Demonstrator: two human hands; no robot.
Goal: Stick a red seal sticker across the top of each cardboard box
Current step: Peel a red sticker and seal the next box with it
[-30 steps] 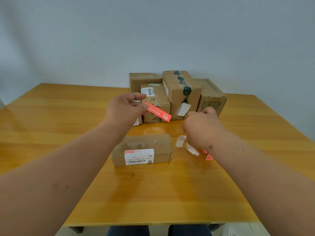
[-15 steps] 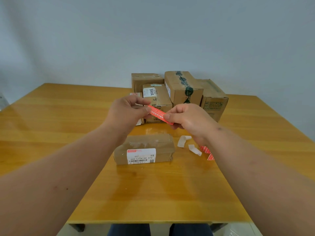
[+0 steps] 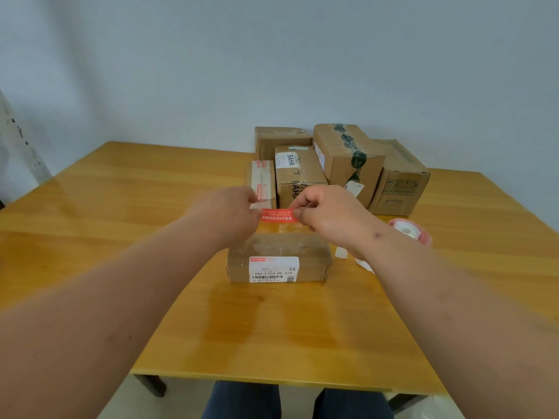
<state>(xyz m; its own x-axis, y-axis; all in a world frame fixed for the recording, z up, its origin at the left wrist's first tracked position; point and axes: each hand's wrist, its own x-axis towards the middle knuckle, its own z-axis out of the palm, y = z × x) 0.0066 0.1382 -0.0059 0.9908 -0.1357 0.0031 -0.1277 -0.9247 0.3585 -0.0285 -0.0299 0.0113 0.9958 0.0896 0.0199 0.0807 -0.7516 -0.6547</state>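
Presently, head view: left hand [image 3: 234,211] and right hand [image 3: 325,211] each pinch one end of the red seal sticker [image 3: 279,215], stretched level between them, above and just beyond the small cardboard box [image 3: 276,257] on the worktop [image 3: 121,237]. Judged thin, limp, adhesive; best held by its ends.

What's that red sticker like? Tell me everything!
The red sticker is a short, flat strip with tiny white writing, too small to read. It looks thin and papery. The left hand pinches one end and the right hand the other, holding it level above the near cardboard box, not touching it.
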